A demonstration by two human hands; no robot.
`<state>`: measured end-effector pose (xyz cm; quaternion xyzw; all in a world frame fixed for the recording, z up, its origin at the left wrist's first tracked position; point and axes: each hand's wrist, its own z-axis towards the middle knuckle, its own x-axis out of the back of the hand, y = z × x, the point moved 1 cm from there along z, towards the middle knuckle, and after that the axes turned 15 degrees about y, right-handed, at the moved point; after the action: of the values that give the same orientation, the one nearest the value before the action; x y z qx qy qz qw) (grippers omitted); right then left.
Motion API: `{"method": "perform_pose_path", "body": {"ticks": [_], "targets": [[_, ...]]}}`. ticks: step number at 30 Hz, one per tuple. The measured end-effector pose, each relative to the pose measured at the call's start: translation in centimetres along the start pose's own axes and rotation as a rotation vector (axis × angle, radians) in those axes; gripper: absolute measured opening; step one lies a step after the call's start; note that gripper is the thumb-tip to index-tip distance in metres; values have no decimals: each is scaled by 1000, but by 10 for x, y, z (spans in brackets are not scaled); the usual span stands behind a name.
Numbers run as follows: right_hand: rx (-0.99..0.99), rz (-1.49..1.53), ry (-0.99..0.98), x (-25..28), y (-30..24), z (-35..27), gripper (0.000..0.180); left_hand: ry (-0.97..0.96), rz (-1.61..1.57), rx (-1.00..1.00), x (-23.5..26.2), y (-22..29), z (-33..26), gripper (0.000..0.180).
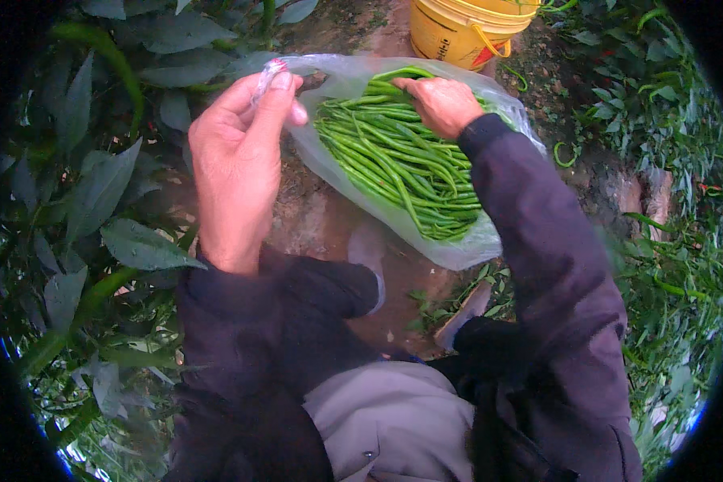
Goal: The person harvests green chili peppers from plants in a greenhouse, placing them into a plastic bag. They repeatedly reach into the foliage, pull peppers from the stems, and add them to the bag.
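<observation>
I see a clear plastic bag [458, 245] hanging open in front of me, packed with long green peppers [394, 161] lying side by side. My left hand [237, 161] is at the bag's upper left corner, thumb and fingers pinched shut on a twisted bit of its rim. My right hand [442, 103] is down inside the bag's mouth, palm down on the top of the peppers, fingers curled over them; I cannot tell whether it grips any. Just above the bag a yellow bucket [458, 32] stands on the bare soil [321, 217]. Left of the bag are broad dark leaves [104, 193]; right of it, low green plants [675, 128].
</observation>
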<state>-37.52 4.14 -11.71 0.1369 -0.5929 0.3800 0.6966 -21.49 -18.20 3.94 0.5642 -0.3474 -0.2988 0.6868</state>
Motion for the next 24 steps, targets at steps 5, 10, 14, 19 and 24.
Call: {"method": "perform_pose_path", "body": {"ticks": [5, 10, 14, 19, 24], "targets": [[-20, -8, -7, -69, -3, 1, 53, 34, -51, 53, -3, 3, 0, 25], [-59, 204, 154, -84, 13, -23, 44, 39, -132, 95, 1, 4, 2, 22], [-70, 52, 110, -97, -22, -33, 53, -4, -96, 76, -1, 5, 2, 24], [-56, 190, 356, -84, -38, -35, 59, 27, -190, 128, -5, 4, 0, 22], [-372, 229, 343, -52, -49, -75, 27, 22, -163, 100, -3, 5, 1, 23]]}}
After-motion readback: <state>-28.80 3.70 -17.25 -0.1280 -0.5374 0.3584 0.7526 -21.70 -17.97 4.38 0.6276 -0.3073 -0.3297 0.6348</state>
